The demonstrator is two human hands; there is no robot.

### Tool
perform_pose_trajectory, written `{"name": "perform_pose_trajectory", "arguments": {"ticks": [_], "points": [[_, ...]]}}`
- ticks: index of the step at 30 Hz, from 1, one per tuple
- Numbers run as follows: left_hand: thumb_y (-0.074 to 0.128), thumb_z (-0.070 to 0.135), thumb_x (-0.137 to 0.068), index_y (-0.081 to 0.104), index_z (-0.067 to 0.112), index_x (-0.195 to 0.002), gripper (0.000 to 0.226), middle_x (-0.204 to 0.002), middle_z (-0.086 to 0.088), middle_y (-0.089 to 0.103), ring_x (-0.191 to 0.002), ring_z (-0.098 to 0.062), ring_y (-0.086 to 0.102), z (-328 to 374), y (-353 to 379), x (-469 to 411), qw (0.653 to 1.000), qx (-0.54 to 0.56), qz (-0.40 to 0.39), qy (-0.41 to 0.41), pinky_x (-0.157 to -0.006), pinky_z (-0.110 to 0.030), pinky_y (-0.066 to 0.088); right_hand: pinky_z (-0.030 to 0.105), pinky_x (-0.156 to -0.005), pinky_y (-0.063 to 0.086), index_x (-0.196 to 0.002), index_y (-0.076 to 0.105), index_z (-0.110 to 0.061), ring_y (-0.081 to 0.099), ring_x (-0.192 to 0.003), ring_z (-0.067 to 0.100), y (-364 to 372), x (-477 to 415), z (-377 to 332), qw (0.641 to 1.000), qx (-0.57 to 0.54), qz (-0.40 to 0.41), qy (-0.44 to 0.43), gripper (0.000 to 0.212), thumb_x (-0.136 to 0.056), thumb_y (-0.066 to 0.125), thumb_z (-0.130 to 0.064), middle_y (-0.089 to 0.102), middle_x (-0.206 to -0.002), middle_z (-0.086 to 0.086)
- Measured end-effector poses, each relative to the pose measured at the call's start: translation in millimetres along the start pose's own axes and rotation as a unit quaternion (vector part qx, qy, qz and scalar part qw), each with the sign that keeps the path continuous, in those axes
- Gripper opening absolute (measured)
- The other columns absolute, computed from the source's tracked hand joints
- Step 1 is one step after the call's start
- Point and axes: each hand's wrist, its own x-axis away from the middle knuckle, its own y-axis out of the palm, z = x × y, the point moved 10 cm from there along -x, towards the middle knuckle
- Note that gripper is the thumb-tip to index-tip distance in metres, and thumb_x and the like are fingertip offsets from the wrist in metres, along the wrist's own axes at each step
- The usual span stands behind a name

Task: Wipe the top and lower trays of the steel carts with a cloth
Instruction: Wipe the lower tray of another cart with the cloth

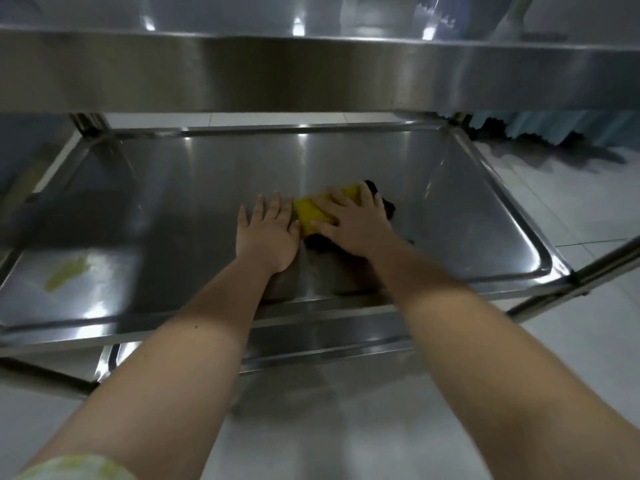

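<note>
My right hand (353, 225) presses flat on the yellow-and-black cloth (311, 216), fingers straight and spread. The cloth lies right of the middle of the steel cart's lower tray (156, 202). My left hand (266, 233) lies flat on the bare steel just beside the cloth, fingers straight and slightly apart. The top tray's rim (311, 71) spans overhead. Pale floor tiles (588, 323) shine to my right.

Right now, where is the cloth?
The cloth lies on the steel tray, right of centre in the head view, under the right hand, left hand beside it.
</note>
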Motion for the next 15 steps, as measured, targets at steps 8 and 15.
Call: {"name": "perform_pose_trajectory", "arguments": {"ticks": [8,15], "points": [[0.015,0.042,-0.105,0.001,0.026,-0.159,0.057,-0.166,0.002,-0.005,-0.153,-0.026,-0.006,3,3,-2,1.000,-0.004,0.018,0.010,-0.122,-0.051,-0.004,0.069,-0.112,-0.007,-0.153,0.006,-0.050,-0.012,-0.145,0.049,-16,32,210,0.937,-0.083,0.030,0.338,0.068,-0.091,0.020,-0.076,0.000,-0.165,-0.010],[0.016,0.041,-0.105,0.003,0.027,-0.159,0.057,-0.166,0.003,-0.005,-0.153,-0.025,-0.004,-6,-1,3,1.000,-0.008,0.008,-0.001,-0.122,-0.051,-0.001,0.062,-0.117,-0.007,-0.151,0.010,-0.053,-0.014,-0.147,0.044,-6,18,14,0.999,-0.025,0.003,0.027,0.063,-0.094,0.029,-0.071,0.004,-0.164,-0.014]]}}
